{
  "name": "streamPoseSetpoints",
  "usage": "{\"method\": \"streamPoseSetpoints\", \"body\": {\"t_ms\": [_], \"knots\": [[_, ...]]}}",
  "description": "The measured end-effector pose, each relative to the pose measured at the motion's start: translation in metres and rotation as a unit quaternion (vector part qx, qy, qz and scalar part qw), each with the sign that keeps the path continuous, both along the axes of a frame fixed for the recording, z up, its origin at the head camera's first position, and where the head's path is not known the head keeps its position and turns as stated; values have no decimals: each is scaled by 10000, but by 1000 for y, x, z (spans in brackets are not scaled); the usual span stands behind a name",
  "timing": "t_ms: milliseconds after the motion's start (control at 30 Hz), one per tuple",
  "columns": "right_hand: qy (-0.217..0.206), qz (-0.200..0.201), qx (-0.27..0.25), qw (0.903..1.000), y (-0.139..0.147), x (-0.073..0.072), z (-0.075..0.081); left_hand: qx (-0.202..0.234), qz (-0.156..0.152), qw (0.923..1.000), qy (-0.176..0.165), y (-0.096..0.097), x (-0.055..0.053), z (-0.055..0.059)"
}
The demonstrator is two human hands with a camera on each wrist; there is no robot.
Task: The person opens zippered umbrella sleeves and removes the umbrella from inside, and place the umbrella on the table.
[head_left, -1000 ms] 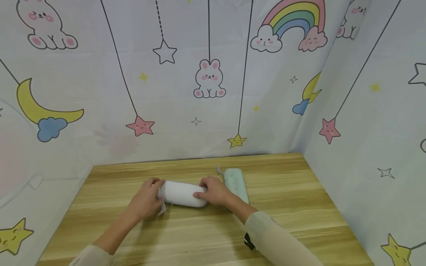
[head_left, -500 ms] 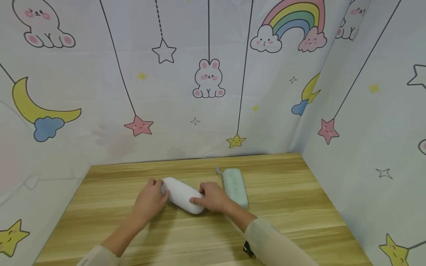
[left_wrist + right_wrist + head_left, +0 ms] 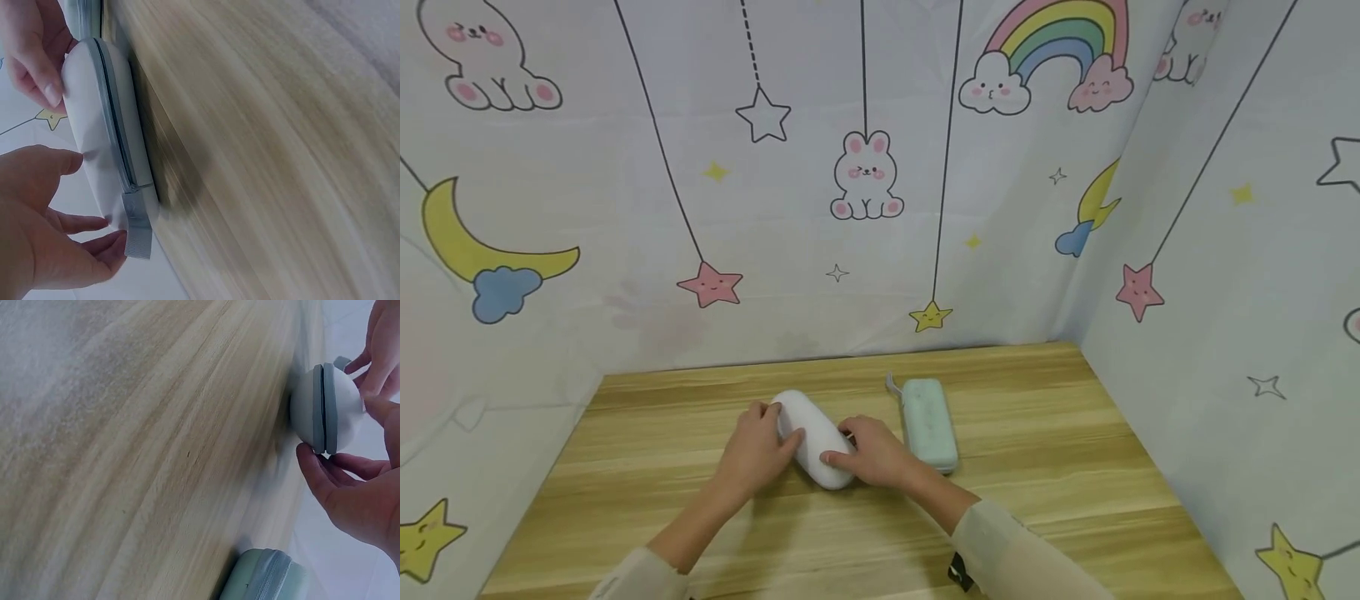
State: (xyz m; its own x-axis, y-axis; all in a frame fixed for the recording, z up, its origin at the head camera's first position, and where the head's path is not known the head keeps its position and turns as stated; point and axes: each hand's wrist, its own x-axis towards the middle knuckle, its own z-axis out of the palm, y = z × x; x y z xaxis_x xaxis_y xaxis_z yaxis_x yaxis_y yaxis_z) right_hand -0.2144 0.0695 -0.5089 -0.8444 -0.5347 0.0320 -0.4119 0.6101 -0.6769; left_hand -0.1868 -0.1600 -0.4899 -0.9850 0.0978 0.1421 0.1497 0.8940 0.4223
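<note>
A white hard zippered case (image 3: 812, 437) lies at a slant over the middle of the table, its far end to the left. My left hand (image 3: 756, 454) holds its left side near the far end, thumb on top. My right hand (image 3: 878, 454) grips its near right end, with the thumb over the top and fingers around the side. In the left wrist view a grey zipper band (image 3: 111, 106) runs along the case, and a grey pull tab (image 3: 139, 234) hangs by the left fingers. The right wrist view shows the zipper line closed at the case's end.
A mint green zippered case (image 3: 929, 425) with a grey loop lies just right of my right hand. The wood-grain table (image 3: 1037, 467) meets a white printed cloth wall (image 3: 790, 325) at the back and sides. A small black object (image 3: 958, 573) shows beside the right sleeve.
Both hands have turned the white case clockwise, from nearly crosswise to a steep slant. The left hand has moved right and its thumb now lies on the case's top. The mint case stays put.
</note>
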Motion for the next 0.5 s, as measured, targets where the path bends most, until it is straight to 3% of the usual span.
{"method": "streamPoseSetpoints", "body": {"t_ms": [267, 500], "knots": [[-559, 196, -620, 9963, -5, 5, 2, 11, -52, 9996, -281, 7, -3, 2], [-901, -96, -1108, 9897, -16, 12, -4, 53, -275, 9990, -356, 13, -10, 0]]}}
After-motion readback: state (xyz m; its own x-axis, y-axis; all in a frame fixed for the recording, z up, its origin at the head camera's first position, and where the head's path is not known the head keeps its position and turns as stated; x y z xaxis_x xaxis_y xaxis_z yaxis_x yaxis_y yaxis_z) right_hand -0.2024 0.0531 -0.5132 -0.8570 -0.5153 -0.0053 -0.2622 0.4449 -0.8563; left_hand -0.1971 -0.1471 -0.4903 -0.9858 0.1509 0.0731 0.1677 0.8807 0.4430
